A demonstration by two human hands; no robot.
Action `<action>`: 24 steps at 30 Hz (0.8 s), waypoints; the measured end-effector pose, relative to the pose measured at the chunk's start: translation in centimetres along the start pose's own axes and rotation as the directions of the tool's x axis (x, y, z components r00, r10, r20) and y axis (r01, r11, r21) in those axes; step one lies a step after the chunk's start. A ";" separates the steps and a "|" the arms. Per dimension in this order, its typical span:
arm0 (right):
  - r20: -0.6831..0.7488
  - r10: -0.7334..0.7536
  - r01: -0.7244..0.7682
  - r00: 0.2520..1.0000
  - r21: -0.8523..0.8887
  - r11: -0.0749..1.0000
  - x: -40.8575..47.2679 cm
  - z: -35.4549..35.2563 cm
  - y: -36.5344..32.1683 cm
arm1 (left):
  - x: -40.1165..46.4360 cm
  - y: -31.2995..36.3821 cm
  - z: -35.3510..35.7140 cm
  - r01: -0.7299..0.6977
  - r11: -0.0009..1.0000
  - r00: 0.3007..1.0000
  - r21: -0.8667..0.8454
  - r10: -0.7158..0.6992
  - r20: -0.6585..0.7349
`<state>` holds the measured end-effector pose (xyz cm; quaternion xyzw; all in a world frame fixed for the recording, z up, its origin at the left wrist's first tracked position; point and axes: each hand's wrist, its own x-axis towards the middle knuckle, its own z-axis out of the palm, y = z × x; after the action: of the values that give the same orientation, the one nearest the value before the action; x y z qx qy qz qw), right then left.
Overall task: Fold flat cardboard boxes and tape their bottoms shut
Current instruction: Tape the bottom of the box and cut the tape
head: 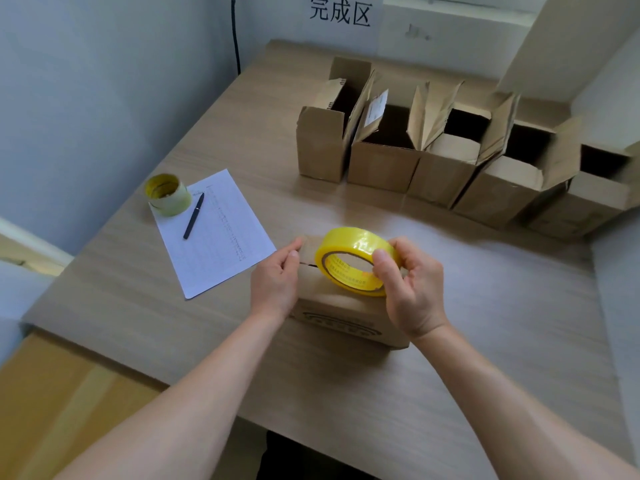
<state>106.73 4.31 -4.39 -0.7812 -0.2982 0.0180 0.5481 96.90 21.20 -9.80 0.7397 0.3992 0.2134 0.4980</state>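
My right hand (410, 289) grips a yellow roll of tape (356, 261), thumb on the near face and fingers curled over the rim, holding it upright on top of a cardboard box (341, 315). My left hand (277, 278) pinches the far left corner of that box, thumb and fingertips closed on the cardboard edge. The box stands on the wooden worktop (485, 306) directly in front of me, a printed mark on its near side and a seam showing on top between my hands. To the left lies a sheet of paper (221, 237) with a black pen (194, 216) on it, and a second, nearly spent tape roll (168, 194) sits on its far corner. Along the back right, a row of folded boxes (450, 161) stands with their top flaps open, below a wall sign (341, 12).
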 end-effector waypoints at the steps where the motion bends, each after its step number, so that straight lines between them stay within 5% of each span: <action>1: -0.032 -0.014 0.011 0.999 -0.084 0.996 0.1 -0.2 0.3 | -0.1 0.2 0.4 -0.015 1.000 1.000 0.018 0.015 -0.016; 7: -0.087 0.181 -0.183 0.980 -0.018 0.983 -0.5 -0.4 0.7 | -0.9 0.6 1.1 -0.025 0.999 0.999 -0.031 0.024 -0.022; 15: -0.120 0.201 -0.176 0.972 0.189 0.966 1.1 2.2 -2.2 | 2.2 2.4 -3.5 -0.076 0.990 0.992 0.115 0.087 -0.094; 24: -0.095 0.187 -0.177 0.978 0.105 0.979 0.4 1.4 -0.2 | 0.5 0.4 -0.9 -0.100 0.992 0.992 0.079 0.105 -0.069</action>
<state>106.51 5.70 -4.68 -0.7780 -0.1952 0.0417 0.5957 96.74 22.06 -9.10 0.7690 0.3864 0.2505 0.4433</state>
